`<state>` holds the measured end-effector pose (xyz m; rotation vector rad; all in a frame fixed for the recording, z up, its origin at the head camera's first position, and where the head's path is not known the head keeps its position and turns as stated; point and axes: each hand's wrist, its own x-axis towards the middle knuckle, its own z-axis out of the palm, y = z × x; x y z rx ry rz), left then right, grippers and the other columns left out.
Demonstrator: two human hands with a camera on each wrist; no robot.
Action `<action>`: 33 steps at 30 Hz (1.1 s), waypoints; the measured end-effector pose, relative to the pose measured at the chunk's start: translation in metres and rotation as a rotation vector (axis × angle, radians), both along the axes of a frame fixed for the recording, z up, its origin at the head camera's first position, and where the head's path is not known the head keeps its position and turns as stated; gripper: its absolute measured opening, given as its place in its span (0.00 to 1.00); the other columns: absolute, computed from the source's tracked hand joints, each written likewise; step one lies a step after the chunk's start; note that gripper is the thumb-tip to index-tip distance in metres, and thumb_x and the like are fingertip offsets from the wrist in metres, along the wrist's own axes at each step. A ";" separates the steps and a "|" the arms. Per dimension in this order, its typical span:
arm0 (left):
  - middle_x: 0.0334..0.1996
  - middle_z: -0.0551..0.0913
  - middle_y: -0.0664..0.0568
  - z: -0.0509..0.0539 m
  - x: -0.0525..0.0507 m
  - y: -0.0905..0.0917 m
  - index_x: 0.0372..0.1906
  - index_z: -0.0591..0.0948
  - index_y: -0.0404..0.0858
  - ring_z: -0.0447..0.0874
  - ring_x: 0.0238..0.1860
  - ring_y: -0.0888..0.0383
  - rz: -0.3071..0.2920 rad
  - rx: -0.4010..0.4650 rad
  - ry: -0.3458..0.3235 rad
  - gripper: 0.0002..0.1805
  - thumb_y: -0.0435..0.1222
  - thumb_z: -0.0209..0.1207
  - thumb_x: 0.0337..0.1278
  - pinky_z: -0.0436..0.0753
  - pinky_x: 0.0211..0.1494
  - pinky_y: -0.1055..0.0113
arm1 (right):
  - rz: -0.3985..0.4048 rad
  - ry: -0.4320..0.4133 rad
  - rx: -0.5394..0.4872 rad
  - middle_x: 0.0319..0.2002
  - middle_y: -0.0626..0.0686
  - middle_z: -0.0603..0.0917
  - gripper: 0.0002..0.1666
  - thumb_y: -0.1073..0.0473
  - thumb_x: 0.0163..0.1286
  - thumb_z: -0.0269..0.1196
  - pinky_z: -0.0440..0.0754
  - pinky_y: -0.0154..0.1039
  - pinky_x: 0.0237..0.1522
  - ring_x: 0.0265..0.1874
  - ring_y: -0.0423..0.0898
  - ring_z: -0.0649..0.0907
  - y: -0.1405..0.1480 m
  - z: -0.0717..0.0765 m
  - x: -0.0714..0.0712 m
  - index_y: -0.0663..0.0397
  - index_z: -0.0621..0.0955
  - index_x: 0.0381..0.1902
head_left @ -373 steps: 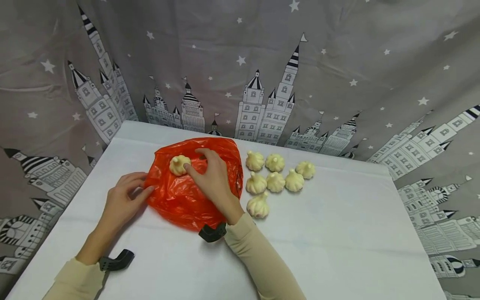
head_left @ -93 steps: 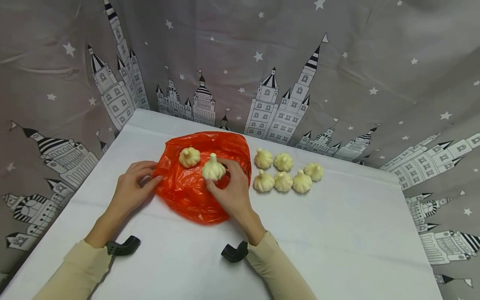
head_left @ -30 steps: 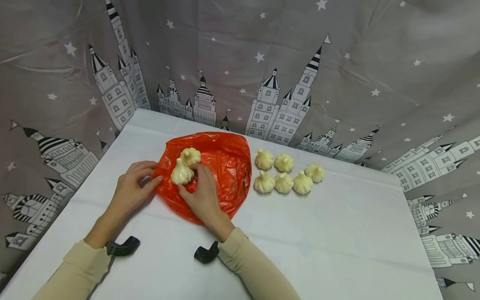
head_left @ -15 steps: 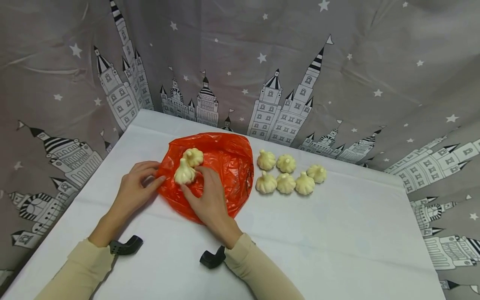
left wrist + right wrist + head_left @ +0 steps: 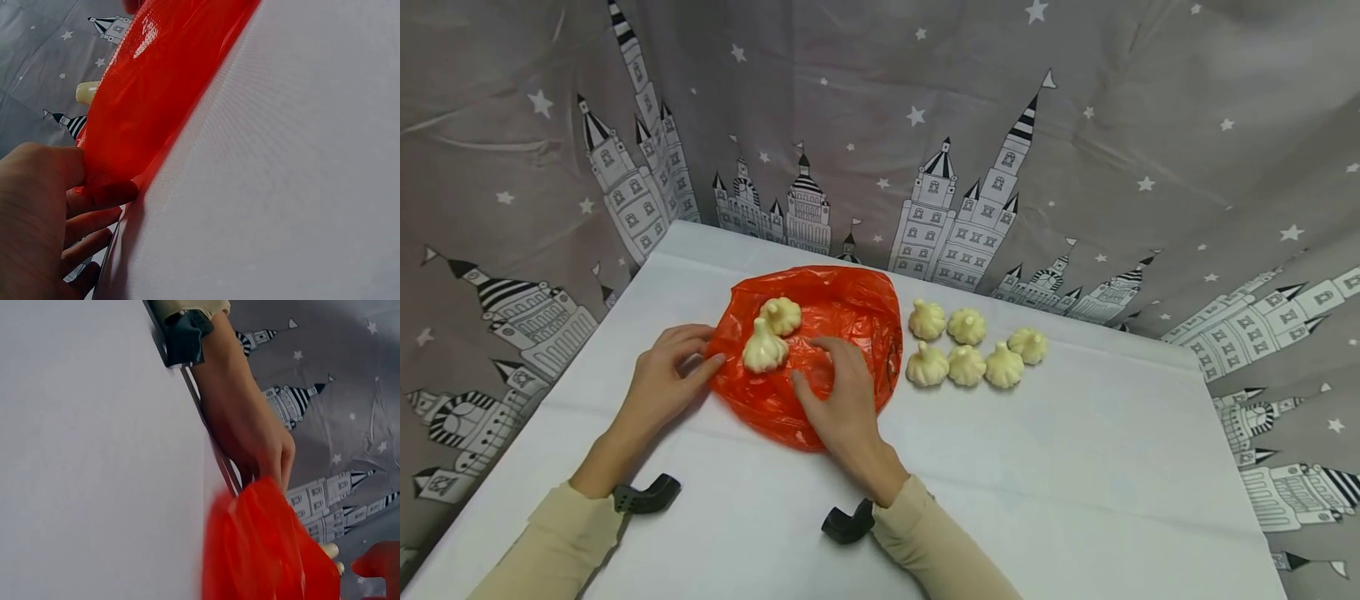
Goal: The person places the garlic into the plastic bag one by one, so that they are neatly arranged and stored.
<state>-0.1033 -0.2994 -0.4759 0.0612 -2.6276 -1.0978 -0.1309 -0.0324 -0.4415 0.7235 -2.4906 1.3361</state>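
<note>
A red plastic bag (image 5: 857,321) lies spread wide on the table, with two pale garlic bulbs in its left part. The front garlic bulb (image 5: 765,348) stands stem up, touching or nearly touching the rear garlic bulb (image 5: 781,316). My left hand (image 5: 664,379) pinches the bag's left edge between thumb and fingers; the left wrist view shows the red plastic (image 5: 144,94) at the fingertips. Over the bag, right of the bulbs, my right hand (image 5: 846,404) has thumb and fingers apart with nothing between them. Only part of the right hand (image 5: 382,565) shows in the right wrist view.
Right of the bag several garlic bulbs sit in two loose rows, among them a front-left garlic bulb (image 5: 927,365) and a far-right garlic bulb (image 5: 1027,345). A white cloth (image 5: 1075,467) covers the table. Behind it hangs a grey castle-print curtain (image 5: 850,83).
A second garlic bulb, from the front of the right-hand group, was carried left into the bag and let go beside the first. My right hand has just drawn back rightward; the left hand still holds the edge.
</note>
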 end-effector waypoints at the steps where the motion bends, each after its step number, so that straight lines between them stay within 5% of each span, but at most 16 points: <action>1: 0.63 0.82 0.39 0.000 0.000 0.000 0.39 0.88 0.35 0.74 0.69 0.40 -0.001 0.001 0.002 0.08 0.37 0.68 0.68 0.59 0.58 0.94 | -0.005 0.011 0.000 0.58 0.50 0.84 0.25 0.56 0.70 0.71 0.81 0.43 0.65 0.60 0.47 0.81 0.003 0.000 -0.001 0.55 0.79 0.62; 16: 0.63 0.82 0.39 0.001 0.000 0.000 0.38 0.88 0.35 0.73 0.69 0.40 0.004 0.010 -0.005 0.09 0.38 0.68 0.68 0.60 0.57 0.94 | -0.063 0.081 -0.052 0.56 0.52 0.86 0.23 0.60 0.69 0.71 0.82 0.45 0.64 0.58 0.49 0.83 0.042 0.004 -0.007 0.56 0.81 0.59; 28: 0.64 0.82 0.39 -0.001 -0.003 0.000 0.39 0.88 0.35 0.74 0.69 0.40 -0.006 0.000 -0.005 0.08 0.38 0.69 0.68 0.60 0.56 0.95 | -0.121 0.075 -0.116 0.56 0.57 0.86 0.23 0.62 0.69 0.69 0.87 0.56 0.56 0.56 0.52 0.86 0.078 0.003 -0.003 0.59 0.80 0.61; 33: 0.64 0.82 0.39 -0.001 -0.001 -0.002 0.39 0.88 0.35 0.74 0.69 0.41 0.003 -0.002 -0.008 0.09 0.39 0.69 0.68 0.62 0.58 0.94 | -0.166 0.080 -0.113 0.56 0.54 0.87 0.22 0.63 0.70 0.69 0.87 0.52 0.58 0.56 0.49 0.86 0.096 0.003 -0.005 0.58 0.81 0.60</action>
